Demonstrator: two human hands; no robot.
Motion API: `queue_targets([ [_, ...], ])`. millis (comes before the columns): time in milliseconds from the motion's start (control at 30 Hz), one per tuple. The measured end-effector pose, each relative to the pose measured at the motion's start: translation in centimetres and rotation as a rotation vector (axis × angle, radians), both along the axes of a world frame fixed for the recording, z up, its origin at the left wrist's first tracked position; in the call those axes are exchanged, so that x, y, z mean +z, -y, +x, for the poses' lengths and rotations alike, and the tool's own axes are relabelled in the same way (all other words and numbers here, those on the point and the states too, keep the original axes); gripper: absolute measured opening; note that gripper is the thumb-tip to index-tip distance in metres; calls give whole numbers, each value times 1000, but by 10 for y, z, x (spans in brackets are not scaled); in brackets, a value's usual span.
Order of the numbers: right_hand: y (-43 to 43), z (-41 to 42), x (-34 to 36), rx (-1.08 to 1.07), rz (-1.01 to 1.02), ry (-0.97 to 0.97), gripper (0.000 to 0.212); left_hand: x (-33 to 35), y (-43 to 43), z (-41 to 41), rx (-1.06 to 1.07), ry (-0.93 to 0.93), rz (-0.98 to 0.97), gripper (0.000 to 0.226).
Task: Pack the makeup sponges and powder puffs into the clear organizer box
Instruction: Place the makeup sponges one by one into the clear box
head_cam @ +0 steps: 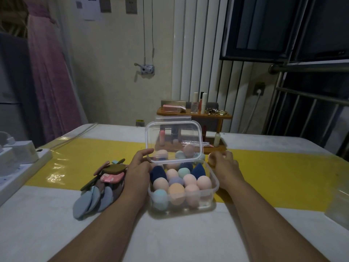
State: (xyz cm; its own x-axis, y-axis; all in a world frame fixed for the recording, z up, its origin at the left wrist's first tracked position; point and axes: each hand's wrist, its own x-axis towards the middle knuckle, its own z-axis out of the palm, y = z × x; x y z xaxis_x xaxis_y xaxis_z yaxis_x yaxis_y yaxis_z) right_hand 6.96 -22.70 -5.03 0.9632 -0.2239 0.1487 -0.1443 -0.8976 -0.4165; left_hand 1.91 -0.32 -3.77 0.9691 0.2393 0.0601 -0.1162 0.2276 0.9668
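A clear organizer box (214,186) stands in the middle of the table, filled with several egg-shaped makeup sponges (176,191) in pink, peach, teal, purple and navy. Its clear lid (173,129) is tilted up over the far half of the box. My left hand (139,167) pinches the lid's lower left corner, thumb on top. My right hand (223,161) sits at the box's far right corner by the lid's right edge; its fingers are curled, and what they hold is hidden. A pile of flat powder puffs (102,188) in blue, brown and pink lies left of the box.
A wooden shelf unit (194,116) with cosmetics stands behind the box. White devices (17,154) sit at the table's left edge. A clear plastic item (338,201) lies at the right edge. A yellow strip (273,176) crosses the white table.
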Motion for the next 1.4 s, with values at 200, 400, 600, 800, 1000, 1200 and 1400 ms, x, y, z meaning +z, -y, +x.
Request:
queue_targets([
  [200, -6, -2, 4, -2, -104, 94, 17, 0, -2, -1, 3, -4, -1, 50],
  [400, 5, -24, 29, -45, 385, 248, 35, 3, 1, -2, -14, -12, -14, 51],
  [600, -3, -59, 55, 365, 497, 161, 9, 5, 1, -5, 6, 2, 35, 49],
  [800, -9, -71, 62, 456, 226, -88, 14, 3, 0, -4, 14, -11, 32, 50],
  [1000, -19, -78, 71, 414, -20, -132, 12, 3, 1, -5, 16, -25, 18, 49],
  [1200, -19, -80, 72, 406, -62, -133, 9, 5, 1, -6, 0, -20, 27, 48],
  [1400, -22, -82, 74, 427, -106, -175, 16, 5, 2, -6, 5, -14, 44, 47],
])
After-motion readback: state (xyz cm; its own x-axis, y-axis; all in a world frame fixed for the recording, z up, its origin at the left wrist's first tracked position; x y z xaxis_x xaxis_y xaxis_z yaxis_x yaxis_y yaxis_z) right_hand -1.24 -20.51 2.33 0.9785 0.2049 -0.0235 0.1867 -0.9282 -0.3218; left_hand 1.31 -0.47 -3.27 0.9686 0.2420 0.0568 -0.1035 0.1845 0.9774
